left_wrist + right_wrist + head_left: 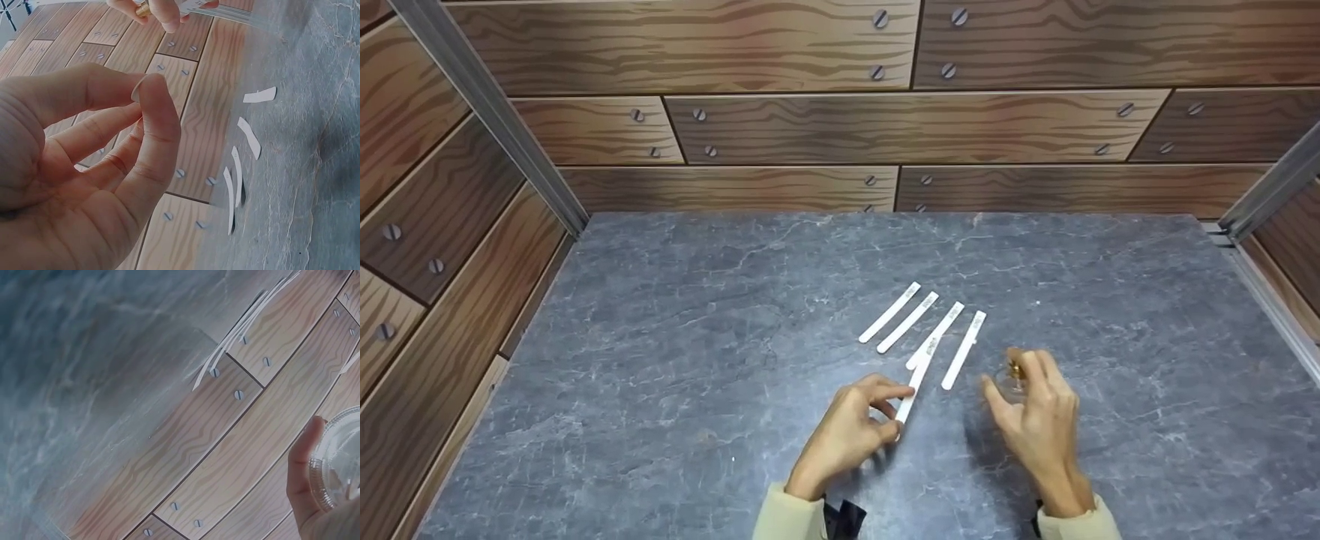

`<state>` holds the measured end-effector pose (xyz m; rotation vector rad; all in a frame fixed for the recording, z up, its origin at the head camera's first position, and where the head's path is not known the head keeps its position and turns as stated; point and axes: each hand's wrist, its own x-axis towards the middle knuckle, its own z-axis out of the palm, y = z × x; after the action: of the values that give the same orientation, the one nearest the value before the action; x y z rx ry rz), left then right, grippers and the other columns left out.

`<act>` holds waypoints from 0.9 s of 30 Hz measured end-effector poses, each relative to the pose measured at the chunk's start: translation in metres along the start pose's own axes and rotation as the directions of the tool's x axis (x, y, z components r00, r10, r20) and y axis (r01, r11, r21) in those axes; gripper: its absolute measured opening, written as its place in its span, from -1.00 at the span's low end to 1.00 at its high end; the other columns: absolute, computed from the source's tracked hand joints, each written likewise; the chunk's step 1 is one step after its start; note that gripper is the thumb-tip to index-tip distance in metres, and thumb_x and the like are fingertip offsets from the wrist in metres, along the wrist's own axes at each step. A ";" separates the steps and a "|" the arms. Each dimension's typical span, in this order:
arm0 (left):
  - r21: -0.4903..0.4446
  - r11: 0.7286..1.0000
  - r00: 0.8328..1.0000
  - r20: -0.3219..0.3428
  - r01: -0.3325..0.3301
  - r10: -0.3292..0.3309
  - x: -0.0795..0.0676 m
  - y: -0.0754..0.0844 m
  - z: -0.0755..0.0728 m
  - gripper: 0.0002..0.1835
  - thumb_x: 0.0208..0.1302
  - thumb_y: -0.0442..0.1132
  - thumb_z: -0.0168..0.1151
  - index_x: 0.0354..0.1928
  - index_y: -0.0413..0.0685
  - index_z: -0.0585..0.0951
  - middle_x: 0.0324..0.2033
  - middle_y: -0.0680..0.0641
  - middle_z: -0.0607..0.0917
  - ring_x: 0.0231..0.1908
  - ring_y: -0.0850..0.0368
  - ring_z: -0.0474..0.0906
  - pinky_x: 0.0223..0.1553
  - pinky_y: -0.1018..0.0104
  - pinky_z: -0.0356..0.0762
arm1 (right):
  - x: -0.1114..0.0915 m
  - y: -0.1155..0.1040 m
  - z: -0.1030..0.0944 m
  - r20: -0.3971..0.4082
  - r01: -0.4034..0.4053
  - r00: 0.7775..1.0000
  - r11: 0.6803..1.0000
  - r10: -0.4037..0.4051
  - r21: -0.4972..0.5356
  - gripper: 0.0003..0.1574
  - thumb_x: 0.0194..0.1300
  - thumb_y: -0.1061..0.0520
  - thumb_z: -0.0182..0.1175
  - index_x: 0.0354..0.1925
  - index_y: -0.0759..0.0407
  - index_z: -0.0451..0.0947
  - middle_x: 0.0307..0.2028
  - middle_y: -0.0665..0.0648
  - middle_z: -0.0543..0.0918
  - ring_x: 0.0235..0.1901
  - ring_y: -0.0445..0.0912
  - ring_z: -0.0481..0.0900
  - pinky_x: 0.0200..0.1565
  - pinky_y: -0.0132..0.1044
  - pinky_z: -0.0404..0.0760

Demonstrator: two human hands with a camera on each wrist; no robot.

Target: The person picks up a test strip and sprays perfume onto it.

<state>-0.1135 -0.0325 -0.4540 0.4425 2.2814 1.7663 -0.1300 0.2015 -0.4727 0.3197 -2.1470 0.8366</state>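
In the head view my left hand (851, 420) pinches the near end of a white paper strip (921, 371) between thumb and fingers. The strip's printed far end overlaps another white strip (949, 321) in the view. In the left wrist view only a small edge of the held strip shows at my fingertips. To the right, my right hand (1039, 424) holds a small clear glass bottle with a gold-coloured top (1015, 370). The bottle's round, ridged clear base (337, 467) shows in the right wrist view, cut by the frame edge.
More white strips lie slanted on the grey marbled table (697, 360): two on the left (889, 313) and one on the right (964, 350). Wood-patterned panels (780, 127) stand behind and on both sides, with metal posts at the corners.
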 end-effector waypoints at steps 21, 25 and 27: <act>-0.012 0.999 0.999 -0.015 0.038 -0.038 0.001 -0.006 -0.002 -0.52 0.10 -0.63 0.22 0.12 -0.33 0.66 0.02 -0.03 0.65 -0.18 0.17 0.59 -0.34 0.41 0.64 | 0.006 0.002 -0.007 -0.047 -0.038 0.998 0.999 0.038 0.001 -0.54 -0.18 0.38 0.47 -0.24 0.38 0.53 -0.42 0.24 0.58 -0.50 0.19 0.60 -0.46 0.15 0.62; 0.000 0.998 0.998 -0.038 0.055 -0.055 0.004 -0.007 -0.005 -0.49 0.07 -0.63 0.22 0.14 -0.31 0.66 0.04 -0.04 0.65 -0.18 0.13 0.58 -0.36 0.40 0.62 | 0.010 0.004 -0.011 -0.055 -0.027 0.998 1.000 0.026 -0.011 -0.53 -0.19 0.38 0.48 -0.23 0.39 0.54 -0.41 0.24 0.59 -0.51 0.18 0.60 -0.46 -0.03 0.63; 0.015 0.998 0.998 -0.038 0.057 -0.056 0.005 -0.007 -0.007 -0.47 0.06 -0.64 0.24 0.16 -0.31 0.65 0.05 -0.04 0.63 -0.19 0.12 0.57 -0.38 0.42 0.59 | 0.011 0.004 -0.012 -0.068 -0.018 0.998 1.000 0.017 -0.013 -0.52 -0.20 0.38 0.49 -0.23 0.39 0.55 -0.43 0.23 0.59 -0.53 0.17 0.60 -0.46 -0.14 0.63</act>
<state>-0.1217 -0.0382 -0.4591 0.3473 2.3111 1.7449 -0.1323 0.2135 -0.4605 0.2628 -2.0941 0.8311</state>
